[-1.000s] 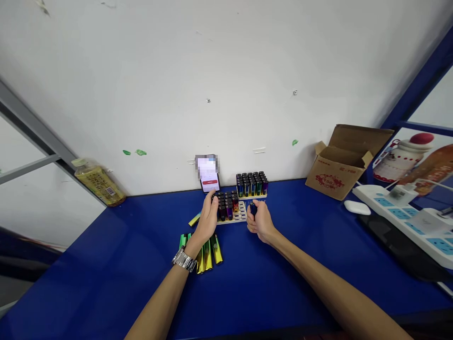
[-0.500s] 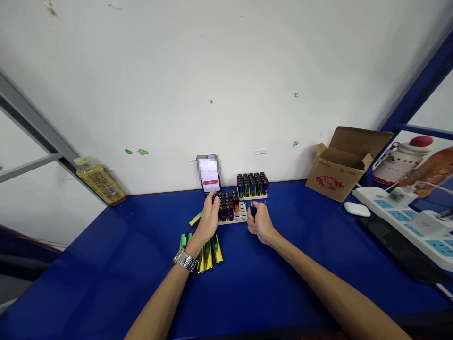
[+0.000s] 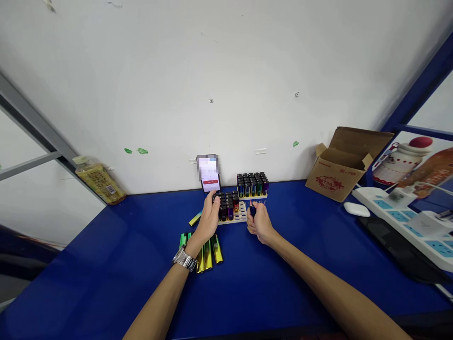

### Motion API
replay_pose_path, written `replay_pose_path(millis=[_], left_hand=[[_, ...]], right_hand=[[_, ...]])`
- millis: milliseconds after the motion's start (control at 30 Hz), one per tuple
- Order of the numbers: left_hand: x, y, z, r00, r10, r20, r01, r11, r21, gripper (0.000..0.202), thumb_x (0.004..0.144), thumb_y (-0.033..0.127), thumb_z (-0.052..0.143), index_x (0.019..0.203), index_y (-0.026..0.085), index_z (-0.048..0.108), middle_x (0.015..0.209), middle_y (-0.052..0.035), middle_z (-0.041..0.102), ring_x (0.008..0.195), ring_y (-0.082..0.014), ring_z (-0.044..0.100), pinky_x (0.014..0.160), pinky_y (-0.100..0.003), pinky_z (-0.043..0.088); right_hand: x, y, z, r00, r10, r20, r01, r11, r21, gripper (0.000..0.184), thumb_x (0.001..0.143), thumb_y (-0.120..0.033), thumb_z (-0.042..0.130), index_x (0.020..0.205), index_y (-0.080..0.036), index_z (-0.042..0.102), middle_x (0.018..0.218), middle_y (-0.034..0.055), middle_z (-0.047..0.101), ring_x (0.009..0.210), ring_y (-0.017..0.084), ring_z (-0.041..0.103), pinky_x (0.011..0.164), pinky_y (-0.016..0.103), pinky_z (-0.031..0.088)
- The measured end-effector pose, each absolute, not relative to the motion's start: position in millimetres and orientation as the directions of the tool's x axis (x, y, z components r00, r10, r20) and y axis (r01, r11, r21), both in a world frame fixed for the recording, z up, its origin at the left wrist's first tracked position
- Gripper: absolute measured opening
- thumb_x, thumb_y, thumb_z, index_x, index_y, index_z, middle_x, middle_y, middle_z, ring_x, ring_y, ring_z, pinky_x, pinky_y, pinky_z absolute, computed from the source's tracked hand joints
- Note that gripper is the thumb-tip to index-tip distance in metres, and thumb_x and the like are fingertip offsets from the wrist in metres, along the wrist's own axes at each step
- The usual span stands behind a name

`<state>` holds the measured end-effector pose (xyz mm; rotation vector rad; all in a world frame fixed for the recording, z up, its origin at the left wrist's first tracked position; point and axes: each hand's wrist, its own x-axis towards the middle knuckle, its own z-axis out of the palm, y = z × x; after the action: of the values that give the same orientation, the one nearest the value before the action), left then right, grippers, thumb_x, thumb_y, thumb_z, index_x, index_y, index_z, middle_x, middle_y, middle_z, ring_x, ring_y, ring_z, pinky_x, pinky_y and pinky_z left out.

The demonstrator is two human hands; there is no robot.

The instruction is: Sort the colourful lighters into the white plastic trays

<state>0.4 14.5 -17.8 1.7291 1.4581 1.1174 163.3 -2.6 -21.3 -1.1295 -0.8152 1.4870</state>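
My right hand (image 3: 261,223) is closed around a dark lighter (image 3: 252,209), held upright with the thumb near its top; a small pinkish-red spot shows there. To its left stands a pale slotted rack (image 3: 241,217), partly filled with black-topped lighters (image 3: 226,208) in dark and purple metallic colours. Along this rack's left side lies my left hand (image 3: 209,218), fingers stretched out, next to the lighters and hiding some of them. Behind, a second pale rack (image 3: 260,197) carries rows of shiny lighters (image 3: 252,184). Several shiny gold and green oblong pieces (image 3: 208,255) lie partly under my left wrist.
A lit phone (image 3: 210,182) leans against the wall behind the racks. At right are an open cardboard box (image 3: 331,172), a white case (image 3: 356,209), a black flat object (image 3: 396,248) and a power strip (image 3: 406,222). A yellow-labelled bottle (image 3: 99,182) leans at far left.
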Motion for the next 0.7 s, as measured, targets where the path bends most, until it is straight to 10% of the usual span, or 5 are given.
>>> replay_pose_path(millis=[433,700], left_hand=[[-1,16,-21,0.046,0.971,0.234,0.428,-0.23,0.874,0.057,0.093,0.057,0.025,0.138,0.024,0.034,0.147,-0.0104,0.036,0.138,-0.0254,0.029,0.113,-0.047,0.022],[-1,14,-18,0.06,0.977,0.204,0.435,-0.21,0.876,0.058,0.094,0.057,0.024,0.139,0.022,0.032,0.148,-0.011,0.034,0.138,-0.0246,0.029,0.113,-0.045,0.024]], right_hand=[[165,-2,-26,-0.023,0.977,-0.21,-0.315,-0.207,-0.926,0.045,0.088,-0.037,0.026,0.046,-0.023,0.033,0.032,-0.0071,0.022,0.028,0.006,0.014,0.029,0.018,0.01],[170,0,-31,-0.116,0.967,0.226,-0.22,0.197,-0.955,0.042,0.084,-0.064,0.043,0.089,-0.022,0.046,0.048,-0.0086,0.044,0.038,0.009,0.038,0.04,0.021,0.034]])
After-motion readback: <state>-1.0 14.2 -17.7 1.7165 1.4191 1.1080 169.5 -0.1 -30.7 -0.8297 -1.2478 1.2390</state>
